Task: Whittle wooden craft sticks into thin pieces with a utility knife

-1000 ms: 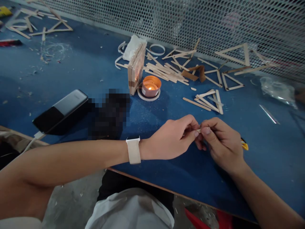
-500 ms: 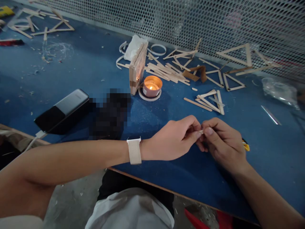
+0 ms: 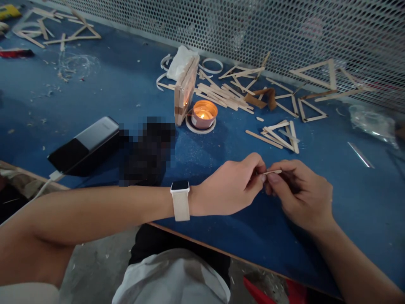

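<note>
Blue tabletop [image 3: 202,169] before a perforated metal screen [image 3: 190,25], left hand [image 3: 228,188] pinching one end of a small wooden stick [image 3: 272,172], lit candle [image 3: 204,115] beyond that hand, right hand [image 3: 300,192] closed around the stick's other side.

Pale wooden craft stick [image 3: 274,172], slim, visible end rounded; slightly tilted, pinched in left hand [image 3: 226,185], steadied against right hand's [image 3: 305,194] thumb. Other end hidden by fingers.

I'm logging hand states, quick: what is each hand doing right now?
Left hand: closed, pinching a small, pale wooden stick.
Right hand: curled at the same stick; whether its grip is shut cannot be told.
</note>
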The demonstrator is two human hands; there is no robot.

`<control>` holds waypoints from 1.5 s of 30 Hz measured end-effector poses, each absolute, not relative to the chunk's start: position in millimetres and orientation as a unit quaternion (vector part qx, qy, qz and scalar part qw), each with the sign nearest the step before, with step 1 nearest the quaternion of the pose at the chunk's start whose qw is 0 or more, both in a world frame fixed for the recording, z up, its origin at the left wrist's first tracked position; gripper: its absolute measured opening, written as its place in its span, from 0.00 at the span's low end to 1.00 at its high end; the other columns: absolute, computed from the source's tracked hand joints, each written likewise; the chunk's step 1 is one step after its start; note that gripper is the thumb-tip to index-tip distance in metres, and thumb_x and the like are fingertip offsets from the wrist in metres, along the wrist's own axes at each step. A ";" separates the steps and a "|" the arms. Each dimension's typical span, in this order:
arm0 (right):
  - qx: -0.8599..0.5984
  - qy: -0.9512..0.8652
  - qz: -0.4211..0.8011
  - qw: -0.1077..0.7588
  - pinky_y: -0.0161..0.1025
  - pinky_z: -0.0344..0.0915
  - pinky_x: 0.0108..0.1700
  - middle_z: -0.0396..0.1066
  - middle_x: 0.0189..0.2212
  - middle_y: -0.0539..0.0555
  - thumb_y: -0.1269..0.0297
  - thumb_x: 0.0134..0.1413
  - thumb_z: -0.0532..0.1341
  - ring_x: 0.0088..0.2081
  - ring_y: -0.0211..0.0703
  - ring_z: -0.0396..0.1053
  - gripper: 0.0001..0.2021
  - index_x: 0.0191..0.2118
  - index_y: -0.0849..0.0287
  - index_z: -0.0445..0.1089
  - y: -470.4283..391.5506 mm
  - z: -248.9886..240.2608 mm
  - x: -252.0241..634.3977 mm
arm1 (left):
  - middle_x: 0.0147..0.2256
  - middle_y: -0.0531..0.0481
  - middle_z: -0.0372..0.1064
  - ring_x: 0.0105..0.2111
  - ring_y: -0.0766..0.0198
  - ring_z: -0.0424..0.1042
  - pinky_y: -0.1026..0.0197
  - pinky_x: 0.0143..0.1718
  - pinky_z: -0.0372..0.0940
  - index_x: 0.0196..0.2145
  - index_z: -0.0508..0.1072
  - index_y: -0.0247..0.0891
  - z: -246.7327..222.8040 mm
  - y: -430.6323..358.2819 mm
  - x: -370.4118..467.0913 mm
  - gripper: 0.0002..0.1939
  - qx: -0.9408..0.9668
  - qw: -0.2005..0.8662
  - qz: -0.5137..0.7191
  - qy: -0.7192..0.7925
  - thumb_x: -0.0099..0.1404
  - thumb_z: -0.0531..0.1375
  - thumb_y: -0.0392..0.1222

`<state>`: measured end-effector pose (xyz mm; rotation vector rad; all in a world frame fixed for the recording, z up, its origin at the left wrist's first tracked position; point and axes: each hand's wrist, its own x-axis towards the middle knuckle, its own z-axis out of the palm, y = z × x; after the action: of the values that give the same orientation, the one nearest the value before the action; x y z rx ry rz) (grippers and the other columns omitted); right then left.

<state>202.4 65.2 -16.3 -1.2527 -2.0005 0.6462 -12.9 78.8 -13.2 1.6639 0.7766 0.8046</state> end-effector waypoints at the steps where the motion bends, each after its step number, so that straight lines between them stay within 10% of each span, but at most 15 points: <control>1: -0.486 -0.768 0.242 0.339 0.31 0.68 0.25 0.73 0.24 0.45 0.63 0.69 0.64 0.21 0.35 0.72 0.02 0.44 0.53 0.72 64.8 -16.2 202.2 | 0.28 0.59 0.62 0.25 0.69 0.62 0.63 0.31 0.58 0.41 0.61 0.41 -13.7 78.5 -12.6 0.03 0.700 0.535 0.338 0.330 0.75 0.54 0.36; 17: -0.529 -0.746 0.174 0.365 0.32 0.66 0.22 0.75 0.22 0.45 0.65 0.62 0.69 0.19 0.37 0.73 0.05 0.38 0.54 0.72 60.6 -21.0 194.8 | 0.34 0.51 0.76 0.32 0.64 0.73 0.60 0.36 0.61 0.37 0.68 0.39 -19.7 80.7 -9.8 0.11 0.755 0.463 0.307 0.347 0.78 0.50 0.34; 45: -0.463 -0.623 0.445 0.448 0.38 0.72 0.21 0.76 0.24 0.49 0.60 0.68 0.67 0.20 0.40 0.73 0.07 0.38 0.56 0.73 60.4 -8.4 188.2 | 0.33 0.56 0.71 0.34 0.69 0.67 0.63 0.38 0.60 0.34 0.65 0.40 -1.5 78.8 -14.7 0.13 0.659 0.608 0.323 0.303 0.79 0.50 0.37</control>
<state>188.2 60.4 -8.4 -1.1449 -1.5418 1.1004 -14.7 78.8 -1.5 1.5230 0.7013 0.7454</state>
